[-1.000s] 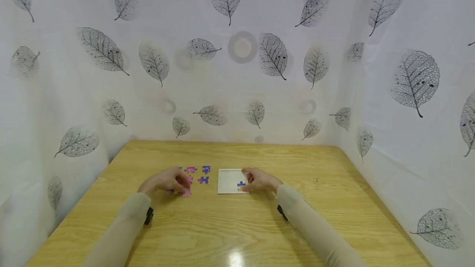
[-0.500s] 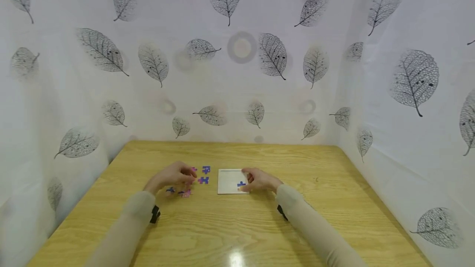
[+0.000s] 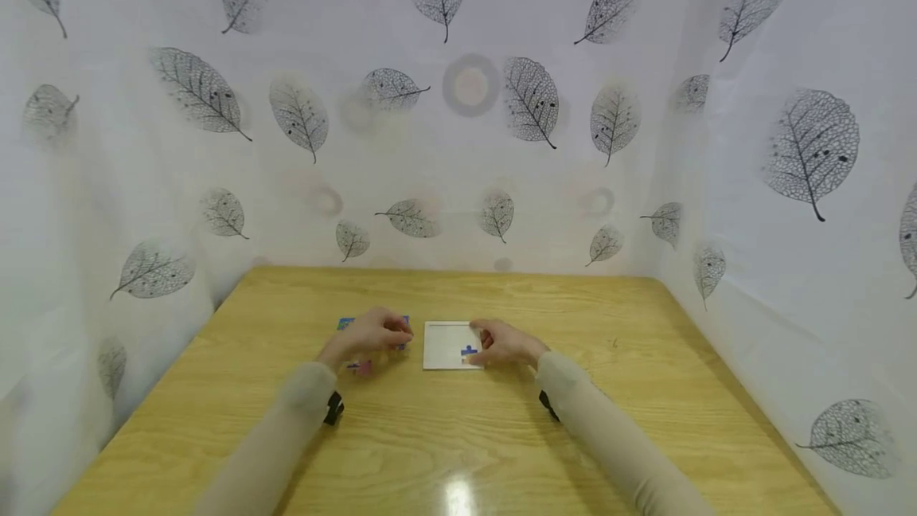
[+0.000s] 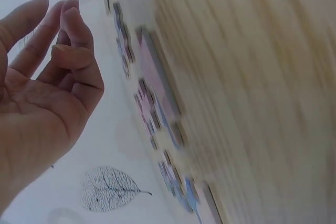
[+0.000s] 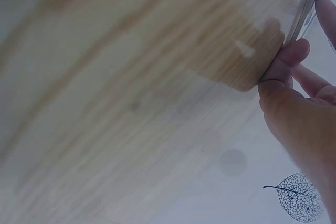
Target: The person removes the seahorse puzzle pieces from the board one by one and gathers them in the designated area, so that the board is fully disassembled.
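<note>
My left hand (image 3: 376,331) hovers over several jigsaw puzzle pieces, hiding part of them. Its fingers are loosely bent, with nothing showing between them in the left wrist view, where pink and blue puzzle pieces (image 4: 157,72) lie flat beside the hand (image 4: 58,66). A pink puzzle piece (image 3: 364,368) shows below the hand in the head view. My right hand (image 3: 505,343) grips the right edge of a white square puzzle tray (image 3: 442,346), thumb at the near side and a finger at the far corner. One blue puzzle piece (image 3: 469,350) lies in the tray's lower right corner.
The wooden table (image 3: 458,420) carries everything, with the tray right of the loose pieces. A white curtain (image 3: 458,150) printed with dark leaves stands behind the table and along both sides.
My left hand has moved right across the puzzle pieces, towards the tray, and now covers the ones nearest it. The right hand keeps its hold on the tray; the head view has shifted slightly.
</note>
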The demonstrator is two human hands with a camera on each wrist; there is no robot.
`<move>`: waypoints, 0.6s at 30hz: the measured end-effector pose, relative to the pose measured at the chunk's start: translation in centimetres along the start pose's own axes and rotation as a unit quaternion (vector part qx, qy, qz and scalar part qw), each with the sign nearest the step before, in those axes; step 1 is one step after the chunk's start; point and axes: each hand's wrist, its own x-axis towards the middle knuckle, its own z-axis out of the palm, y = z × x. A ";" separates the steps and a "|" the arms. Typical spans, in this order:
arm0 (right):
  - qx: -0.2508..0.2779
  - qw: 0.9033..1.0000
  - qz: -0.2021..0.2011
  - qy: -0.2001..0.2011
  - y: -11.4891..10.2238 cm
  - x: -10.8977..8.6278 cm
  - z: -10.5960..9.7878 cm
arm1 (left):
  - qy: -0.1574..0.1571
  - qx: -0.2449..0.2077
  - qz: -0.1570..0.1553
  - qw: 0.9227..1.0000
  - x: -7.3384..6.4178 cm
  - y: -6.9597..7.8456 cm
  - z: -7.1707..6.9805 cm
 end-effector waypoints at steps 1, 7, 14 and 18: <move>-0.001 1.000 0.000 0.001 0.0 0.0 0.0 | 0.005 -0.003 -0.001 1.000 0.3 0.2 0.4; -0.012 1.000 -0.010 0.000 0.1 0.2 -0.1 | 0.012 -0.037 -0.037 0.999 1.4 1.4 2.7; 0.013 1.000 -0.011 -0.012 0.2 -0.1 -0.3 | 0.025 -0.014 -0.044 0.999 2.1 2.9 3.9; 0.009 1.000 -0.005 -0.008 0.1 -0.2 -0.4 | 0.015 -0.015 -0.020 1.000 2.7 3.2 4.4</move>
